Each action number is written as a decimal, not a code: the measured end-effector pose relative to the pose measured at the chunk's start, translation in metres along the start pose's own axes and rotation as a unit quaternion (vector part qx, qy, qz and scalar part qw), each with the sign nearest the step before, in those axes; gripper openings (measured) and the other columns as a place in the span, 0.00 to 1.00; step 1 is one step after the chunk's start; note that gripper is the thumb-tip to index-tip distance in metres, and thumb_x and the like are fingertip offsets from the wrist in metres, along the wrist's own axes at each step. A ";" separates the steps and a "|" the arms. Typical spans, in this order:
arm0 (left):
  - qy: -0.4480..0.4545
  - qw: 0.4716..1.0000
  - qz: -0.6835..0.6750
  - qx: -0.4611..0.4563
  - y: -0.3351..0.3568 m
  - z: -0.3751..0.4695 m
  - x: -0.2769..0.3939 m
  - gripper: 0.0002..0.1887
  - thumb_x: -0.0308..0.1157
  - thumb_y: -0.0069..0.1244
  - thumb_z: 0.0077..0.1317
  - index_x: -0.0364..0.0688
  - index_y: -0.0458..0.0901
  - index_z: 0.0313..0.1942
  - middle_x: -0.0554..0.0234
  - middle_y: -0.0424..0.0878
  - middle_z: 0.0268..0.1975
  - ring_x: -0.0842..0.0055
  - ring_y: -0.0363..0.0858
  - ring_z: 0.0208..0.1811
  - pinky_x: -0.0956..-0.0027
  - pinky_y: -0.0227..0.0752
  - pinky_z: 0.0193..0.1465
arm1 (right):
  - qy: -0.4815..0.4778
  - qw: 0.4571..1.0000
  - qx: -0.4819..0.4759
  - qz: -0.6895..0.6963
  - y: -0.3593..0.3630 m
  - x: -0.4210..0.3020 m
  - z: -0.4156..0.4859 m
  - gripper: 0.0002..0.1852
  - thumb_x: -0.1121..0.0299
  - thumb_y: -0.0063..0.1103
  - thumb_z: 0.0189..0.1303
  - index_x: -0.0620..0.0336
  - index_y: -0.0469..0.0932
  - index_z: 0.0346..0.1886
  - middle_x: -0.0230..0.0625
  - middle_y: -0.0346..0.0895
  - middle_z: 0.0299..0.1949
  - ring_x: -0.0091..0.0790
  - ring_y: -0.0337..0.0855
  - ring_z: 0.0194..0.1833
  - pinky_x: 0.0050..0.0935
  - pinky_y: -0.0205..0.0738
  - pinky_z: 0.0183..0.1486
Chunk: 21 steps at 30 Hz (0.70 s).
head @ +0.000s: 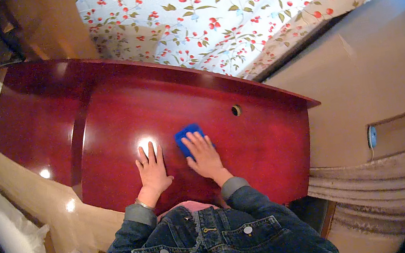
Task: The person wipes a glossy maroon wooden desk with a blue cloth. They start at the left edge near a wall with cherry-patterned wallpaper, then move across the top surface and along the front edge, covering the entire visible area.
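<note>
A glossy dark red desk (266, 145) fills the middle of the view. My left hand (153, 171) lies on its top with the fingers spread, beside a bright light reflection, and holds nothing. To its right, my right hand (204, 155) rests over a blue cloth (181, 135), pressing it to the desk with the palm down. The cloth shows past the fingertips and to the left of the hand; the rest is hidden under it. A round hole (236, 110) opens in the desktop, beyond and to the right of my right hand.
A raised ledge (187, 69) runs along the desk's back edge, with a floral curtain (204, 22) behind. A raised strip (78, 143) crosses the left part. White padded covering (12, 228) is at lower left. A small blue device (372, 137) with a cord is at the right.
</note>
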State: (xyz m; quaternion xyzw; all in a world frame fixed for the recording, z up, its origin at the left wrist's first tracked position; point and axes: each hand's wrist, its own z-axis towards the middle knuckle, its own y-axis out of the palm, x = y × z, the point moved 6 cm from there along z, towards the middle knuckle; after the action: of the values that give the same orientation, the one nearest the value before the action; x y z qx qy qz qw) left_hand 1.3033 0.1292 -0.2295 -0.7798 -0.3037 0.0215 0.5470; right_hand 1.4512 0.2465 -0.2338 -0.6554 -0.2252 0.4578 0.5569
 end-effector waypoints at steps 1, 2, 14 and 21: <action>0.015 1.000 0.008 -0.005 0.001 0.001 0.005 0.64 0.48 0.75 0.45 0.46 0.52 0.80 0.43 0.42 0.83 0.37 0.36 0.83 0.26 0.48 0.76 | 0.046 0.998 0.021 -0.023 -0.007 0.014 -0.015 0.37 0.61 0.59 0.66 0.51 0.61 0.78 0.43 0.55 0.80 0.52 0.52 0.80 0.57 0.45 0.80; 0.026 0.999 0.017 -0.016 0.002 0.002 0.009 0.64 0.48 0.75 0.45 0.46 0.52 0.80 0.43 0.41 0.83 0.36 0.35 0.83 0.25 0.48 0.76 | 0.113 0.993 0.011 -0.025 -0.010 0.034 -0.030 0.37 0.61 0.58 0.67 0.52 0.60 0.79 0.44 0.54 0.80 0.52 0.51 0.81 0.57 0.44 0.81; 0.041 0.999 0.009 0.009 0.015 -0.015 0.020 0.63 0.46 0.76 0.44 0.51 0.54 0.80 0.42 0.42 0.83 0.37 0.37 0.83 0.27 0.51 0.76 | 0.375 0.915 0.088 -0.122 -0.006 0.085 -0.086 0.40 0.56 0.55 0.70 0.55 0.54 0.82 0.46 0.50 0.83 0.54 0.48 0.82 0.60 0.42 0.81; 0.013 1.000 0.012 -0.015 0.034 -0.047 0.025 0.62 0.43 0.73 0.47 0.51 0.51 0.81 0.43 0.42 0.83 0.41 0.35 0.84 0.31 0.49 0.78 | 0.059 0.998 0.026 0.017 0.019 -0.035 -0.054 0.37 0.58 0.56 0.67 0.53 0.61 0.79 0.45 0.55 0.81 0.52 0.50 0.81 0.61 0.43 0.80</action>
State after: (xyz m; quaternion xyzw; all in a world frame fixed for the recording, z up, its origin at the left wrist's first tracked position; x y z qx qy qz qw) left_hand 1.3562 0.0948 -0.2326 -0.7915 -0.2879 0.0137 0.5390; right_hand 1.4770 0.1849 -0.2411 -0.6705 -0.1690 0.4330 0.5783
